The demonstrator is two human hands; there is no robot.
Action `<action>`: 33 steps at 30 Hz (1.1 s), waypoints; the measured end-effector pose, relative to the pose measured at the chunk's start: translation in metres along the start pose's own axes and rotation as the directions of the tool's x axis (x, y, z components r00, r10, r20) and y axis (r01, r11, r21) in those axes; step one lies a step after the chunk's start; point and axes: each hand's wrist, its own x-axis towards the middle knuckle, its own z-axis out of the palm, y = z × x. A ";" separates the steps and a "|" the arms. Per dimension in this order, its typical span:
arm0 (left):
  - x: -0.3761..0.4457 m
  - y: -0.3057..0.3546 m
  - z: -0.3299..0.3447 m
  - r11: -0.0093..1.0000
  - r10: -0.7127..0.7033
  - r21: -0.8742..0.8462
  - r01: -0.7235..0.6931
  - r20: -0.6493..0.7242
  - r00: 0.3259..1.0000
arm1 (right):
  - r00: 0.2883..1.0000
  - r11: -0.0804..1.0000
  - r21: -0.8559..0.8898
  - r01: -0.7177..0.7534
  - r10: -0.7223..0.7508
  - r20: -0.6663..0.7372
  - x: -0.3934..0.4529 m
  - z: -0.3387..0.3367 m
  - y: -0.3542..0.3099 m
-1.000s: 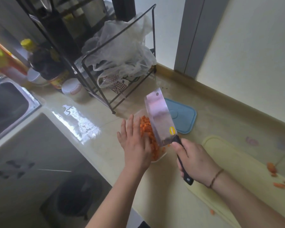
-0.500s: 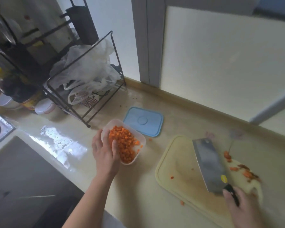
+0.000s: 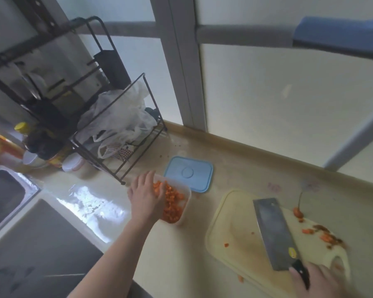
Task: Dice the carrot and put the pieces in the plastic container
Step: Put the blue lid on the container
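The left hand (image 3: 146,196) was laid flat, fingers straight, over the diced carrot (image 3: 172,203) in the plastic container (image 3: 186,193), likely to level the heap. The cleaver (image 3: 275,234) was gripped at its handle by the right hand (image 3: 317,281) and rested on the cutting board (image 3: 233,229), where a few scraps (image 3: 323,234) were left.

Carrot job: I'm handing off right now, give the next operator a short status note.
Left hand: open, fingers in the container on the diced carrot.
Right hand: grips the cleaver, blade flat on the board.
Lid: off, behind the container.
Done: most dice are in.
Left: a few pieces and the carrot end on the board's far side; sort these.
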 end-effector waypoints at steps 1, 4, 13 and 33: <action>0.014 0.003 -0.003 0.999 0.052 0.009 -0.052 0.031 0.998 | 1.000 1.000 -0.030 0.001 -0.001 -0.017 0.001 -0.001 -0.003; 0.059 0.007 -0.008 0.998 0.060 -0.018 -0.057 0.228 0.972 | 0.981 0.993 -0.092 -0.074 0.056 -0.183 0.026 -0.022 -0.045; 0.147 -0.006 0.014 0.985 -0.048 -0.102 0.142 0.626 0.778 | 0.988 0.916 0.374 -0.145 0.114 0.106 0.183 0.023 -0.222; 0.051 -0.081 -0.026 0.701 0.053 -0.710 0.073 0.154 0.987 | 0.957 0.697 0.700 0.156 0.070 -0.283 0.087 0.034 -0.285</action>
